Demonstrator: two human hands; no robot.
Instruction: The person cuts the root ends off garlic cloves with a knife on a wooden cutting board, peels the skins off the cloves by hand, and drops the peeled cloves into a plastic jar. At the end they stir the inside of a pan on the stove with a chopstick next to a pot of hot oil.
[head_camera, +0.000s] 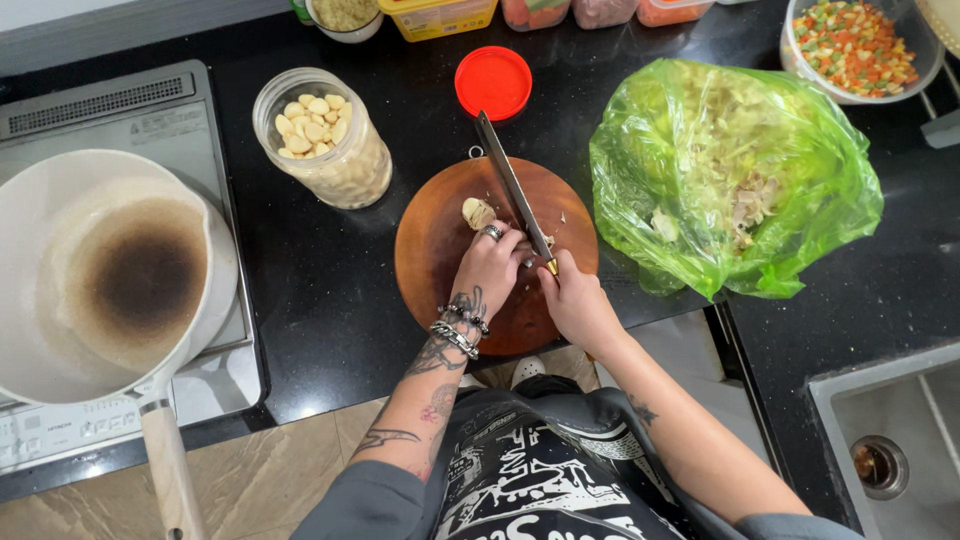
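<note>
Wooden round board (440, 250) on the black counter carries my garlic clove (478, 212); my left hand (488, 272) pins it with curled fingers, my right hand (576, 300) closed around the knife (512, 185) handle.

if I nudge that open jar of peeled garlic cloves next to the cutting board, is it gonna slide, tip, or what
The jar looks squat, wide and nearly full of cloves, so it probably feels heavy for its size and resists tipping. On the glossy black counter it would likely slide rather than roll. Its red lid lies apart, so a hard shove might spill cloves.
</note>
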